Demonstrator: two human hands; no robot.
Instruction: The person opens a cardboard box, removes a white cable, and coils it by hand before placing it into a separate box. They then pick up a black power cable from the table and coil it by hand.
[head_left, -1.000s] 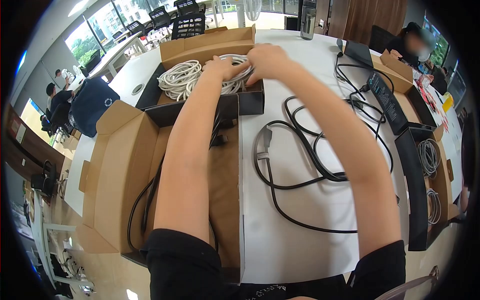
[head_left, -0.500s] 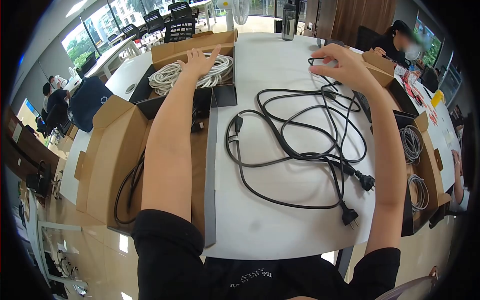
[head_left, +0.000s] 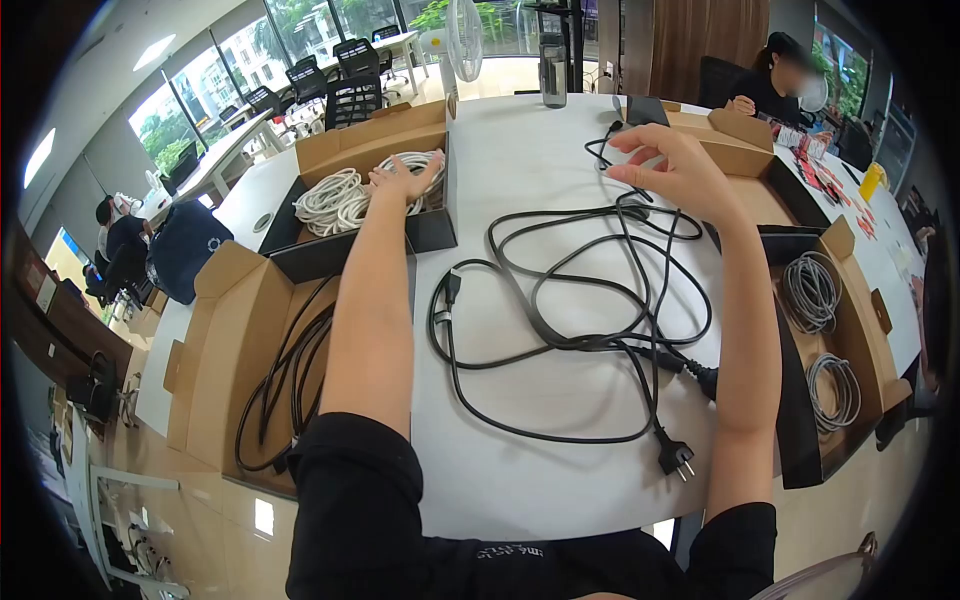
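My left hand (head_left: 402, 184) is spread open over the right part of a bundle of coiled white cables (head_left: 333, 203), which lies in a cardboard box (head_left: 432, 230) at the far left. My right hand (head_left: 678, 172) is raised above the far side of the table, thumb and fingers apart. Close by its fingertips is the end of a black cable (head_left: 592, 148). Several loops of black power cord (head_left: 545, 335) sprawl across the white table between my forearms. One plug (head_left: 675, 455) with two pins points toward me, and a connector end (head_left: 452, 288) lies at the left of the tangle.
An open box (head_left: 215, 370) at near left holds a black cable (head_left: 300, 370), partly behind my forearm. Grey cable coils (head_left: 811, 292) sit in a box (head_left: 865, 330) on the right. A bottle (head_left: 553, 72) stands at the far edge. Another person (head_left: 765, 95) sits at far right.
The camera view has tilted up a little. My left hand and forearm have shifted right over the boxes, showing more black cable in the near box. My right hand stays raised by the cable end.
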